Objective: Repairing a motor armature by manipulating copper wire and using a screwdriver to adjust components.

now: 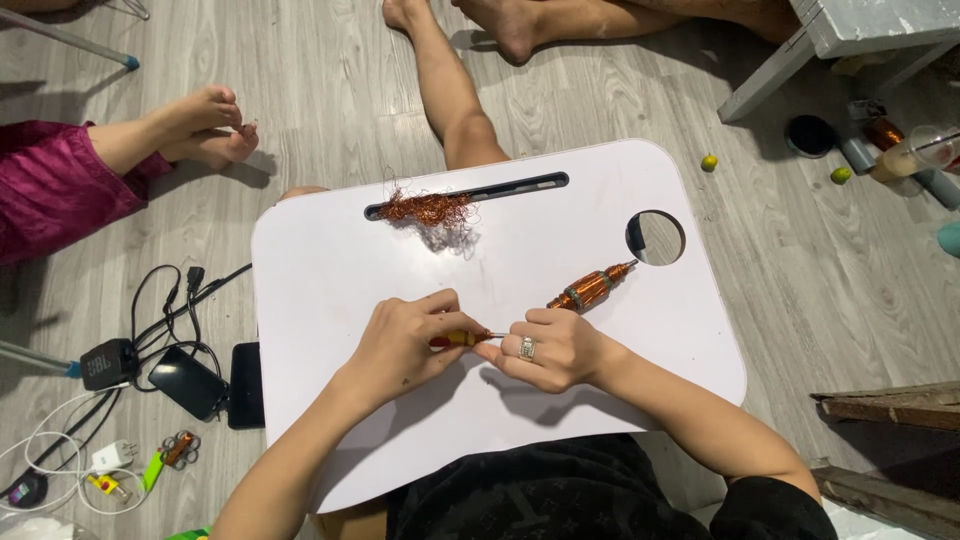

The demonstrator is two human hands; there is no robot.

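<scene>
My left hand (405, 338) grips the red and yellow handle of a small screwdriver (462, 338) over a white lap tray (320, 270). My right hand (550, 350), with a ring on one finger, pinches the thin metal shaft at the tool's tip. A motor armature (590, 288) wound with copper wire lies on the tray just beyond my right hand, its shaft pointing to the upper right. A tangle of loose copper wire (430, 210) rests at the tray's long slot (520, 186).
The tray has a round cup hole (656, 238). Other people's bare legs and feet (200, 125) lie on the wooden floor at left and top. Phones, cables and chargers (190, 385) sit at left; a grey stool (850, 40), a cup and small limes at upper right.
</scene>
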